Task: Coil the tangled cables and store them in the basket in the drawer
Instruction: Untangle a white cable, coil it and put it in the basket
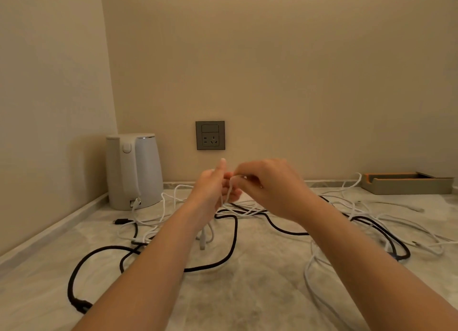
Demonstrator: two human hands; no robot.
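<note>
Forearms nearest the lens, coming in over the near edge of the counter (247, 293) and meeting above its middle.

Grip: right hand (270, 184) pinching a white cable (229, 192) with curled fingertips, clamped on it. Left hand (213, 184) just beside, thumb upright, fingers curled round strands of the same cable, so closed on it too. Hands touching or a hair apart; cannot tell which. Cable's tail hanging below the left hand, plug end close over the counter.

Outward: black cable (233, 239) in wide loops from the near left corner across the middle toward the right edge, crossing loose white cables (371, 221) spread over the right half. All on the counter, uncoiled. Far left corner: white kettle (135, 172). Wall socket (210, 135) behind the hands. Flat tray (406, 184) at the far right corner. Basket and drawer not in view.

Step in hand, by judgement: early, first turns of the white cable or freeing it from the tangle. Next move probably calls for drawing slack up through the right pinch and laying turns over the left fingers. Snag risk where strands cross the black cable.
</note>
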